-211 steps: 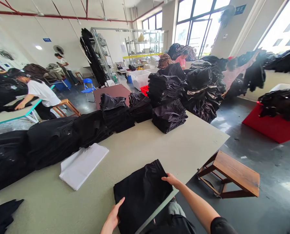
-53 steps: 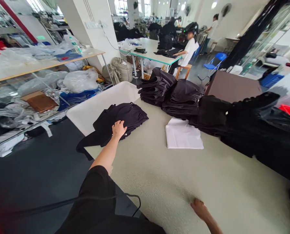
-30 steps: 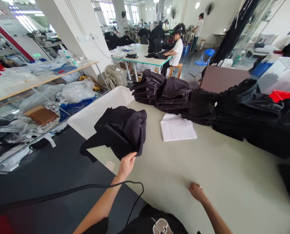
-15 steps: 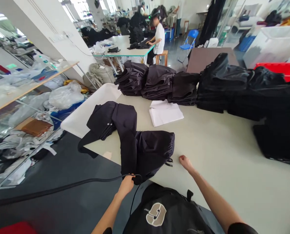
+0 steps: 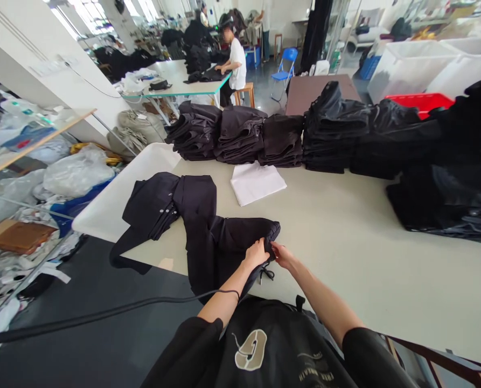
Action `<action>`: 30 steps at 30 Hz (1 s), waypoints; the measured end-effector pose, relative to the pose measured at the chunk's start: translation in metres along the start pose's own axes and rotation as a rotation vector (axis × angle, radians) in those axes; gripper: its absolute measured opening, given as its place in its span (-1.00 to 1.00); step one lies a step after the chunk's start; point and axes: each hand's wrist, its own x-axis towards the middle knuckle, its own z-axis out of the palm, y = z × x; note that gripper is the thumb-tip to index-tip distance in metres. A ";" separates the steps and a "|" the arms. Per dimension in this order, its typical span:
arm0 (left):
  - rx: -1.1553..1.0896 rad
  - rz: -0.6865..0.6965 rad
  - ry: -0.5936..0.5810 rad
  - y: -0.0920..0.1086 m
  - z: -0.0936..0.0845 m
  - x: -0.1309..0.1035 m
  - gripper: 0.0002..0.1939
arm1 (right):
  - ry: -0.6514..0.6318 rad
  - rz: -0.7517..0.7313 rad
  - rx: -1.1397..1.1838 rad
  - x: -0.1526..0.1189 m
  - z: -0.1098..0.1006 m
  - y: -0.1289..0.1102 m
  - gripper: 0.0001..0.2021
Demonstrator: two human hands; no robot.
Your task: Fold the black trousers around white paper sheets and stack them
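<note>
A black garment lies spread on the pale green table, its far end draped over a small pile of black garments at the table's left corner. My left hand and my right hand meet at the garment's waistband end, both pinching the fabric near a dangling drawstring. A black cable runs across my left arm.
Stacks of folded black garments line the table's far edge, with bagged black ones at right. A white folded sheet lies mid-table. A person in white sits at a far table. Shelves with plastic bags stand left.
I turned left, took a black garment from the corner pile with my left hand and dragged it toward me. Now both hands have come together at its waistband.
</note>
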 end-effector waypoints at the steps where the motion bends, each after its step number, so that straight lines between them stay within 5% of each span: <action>1: -0.007 0.000 -0.013 -0.004 -0.004 0.000 -0.47 | 0.012 -0.009 0.020 -0.005 0.000 -0.002 -0.62; 4: -0.075 0.031 0.013 -0.019 -0.019 -0.011 -0.65 | 0.033 -0.093 0.103 -0.022 0.010 -0.017 -0.61; 9: -0.223 0.164 0.538 -0.020 -0.048 -0.053 -0.62 | 0.097 -0.347 0.202 -0.048 0.058 -0.060 -0.65; 11: -0.256 0.210 0.601 -0.016 -0.055 -0.067 -0.55 | 0.137 -0.403 0.183 -0.054 0.077 -0.074 -0.70; 15: -0.268 0.108 0.474 -0.017 -0.053 -0.064 -0.28 | 0.144 -0.467 -0.053 -0.053 0.100 -0.087 -0.76; 20: -0.473 -0.102 0.244 -0.047 -0.053 -0.037 -0.67 | -0.056 -0.611 -0.410 -0.046 0.096 -0.080 -0.86; 24: -0.780 -0.007 0.300 -0.074 -0.075 -0.037 -0.72 | 0.224 -0.742 -0.450 -0.044 0.067 -0.059 -0.72; 26: -0.888 0.054 0.286 -0.079 -0.087 -0.041 -0.68 | 0.250 -0.645 -0.405 -0.043 0.055 -0.049 -0.56; 30: -0.913 0.158 0.222 -0.078 -0.105 -0.045 -0.59 | -0.112 -0.325 -0.277 -0.043 0.052 -0.041 -0.50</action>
